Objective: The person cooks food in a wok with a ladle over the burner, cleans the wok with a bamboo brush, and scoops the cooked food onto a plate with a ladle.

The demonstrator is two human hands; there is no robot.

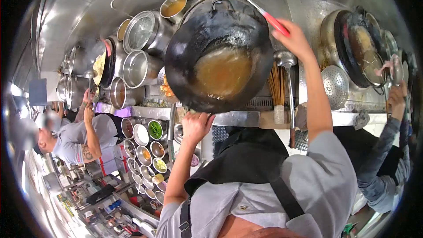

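A large black wok (180, 57) with brown liquid (224, 71) inside stands in front of me. My left hand (197, 128) is closed on the wok's near rim. To the right of the wok, my right hand (294, 39) grips the red handle of a long tool (275, 23), whose pale, narrow end points up and left over the wok's far side. Below that hand lies a metal ladle (285, 58) with a long handle, beside a bundle of thin sticks (276, 83).
Metal pots (136, 68) crowd the left of the wok. Bowls of ingredients (155, 129) stand at lower left. A perforated skimmer (335, 87) lies right, near another wok (348, 48). Co-workers are at left (99, 134) and right (379, 180), each holding a tool.
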